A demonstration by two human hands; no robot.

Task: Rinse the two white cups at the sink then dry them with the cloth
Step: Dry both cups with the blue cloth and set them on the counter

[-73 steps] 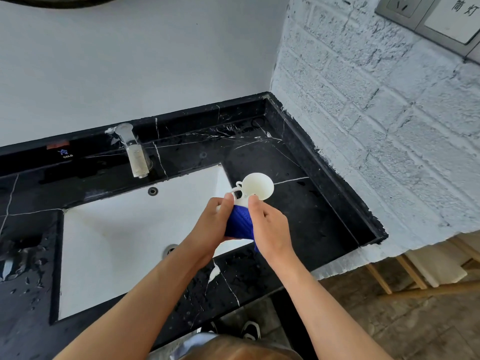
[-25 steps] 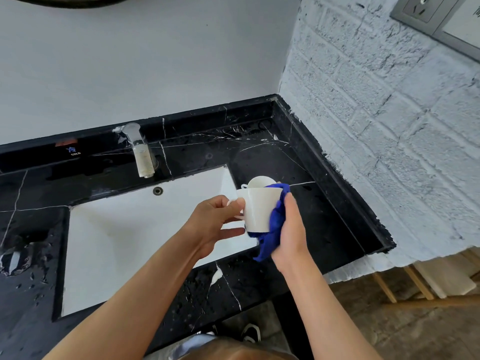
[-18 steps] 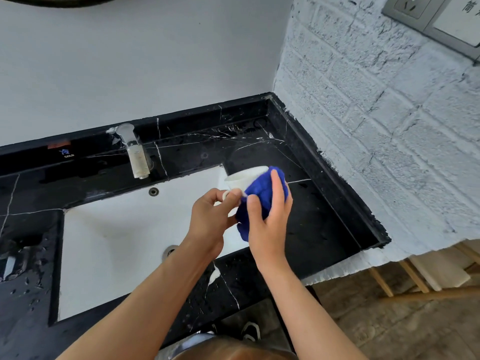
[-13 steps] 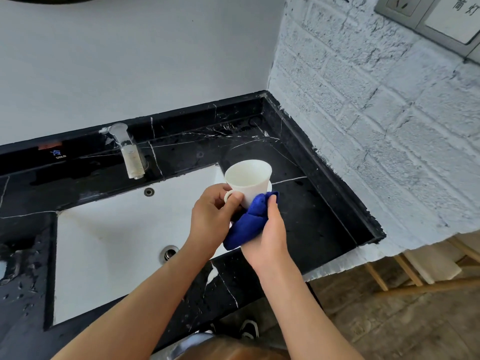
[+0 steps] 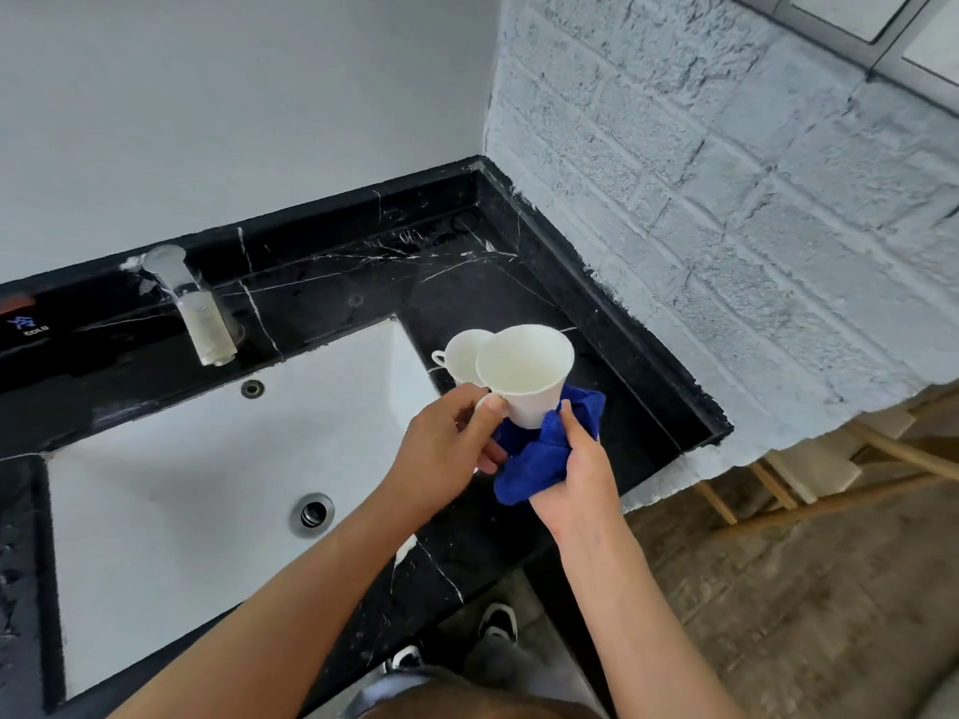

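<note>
My left hand [image 5: 446, 442] pinches the handle of a white cup [image 5: 524, 371], held upright above the counter at the sink's right edge. Under and beside the cup's base, my right hand [image 5: 576, 474] grips a bunched blue cloth [image 5: 539, 454] that touches the cup's lower wall. A second white cup [image 5: 462, 355] stands on the black counter just behind the held one, its handle pointing left; the held cup partly hides it.
The white sink basin [image 5: 207, 459] with its drain [image 5: 313, 512] lies to the left. A tap [image 5: 200, 313] stands at the back edge. Black marble counter [image 5: 597, 407] runs to a white brick wall [image 5: 726, 225] on the right. Wooden furniture legs [image 5: 830, 490] show beyond the counter.
The cup went from tilted and wrapped by the cloth to upright, with the cloth now down at its base. The second cup behind it has come into sight.
</note>
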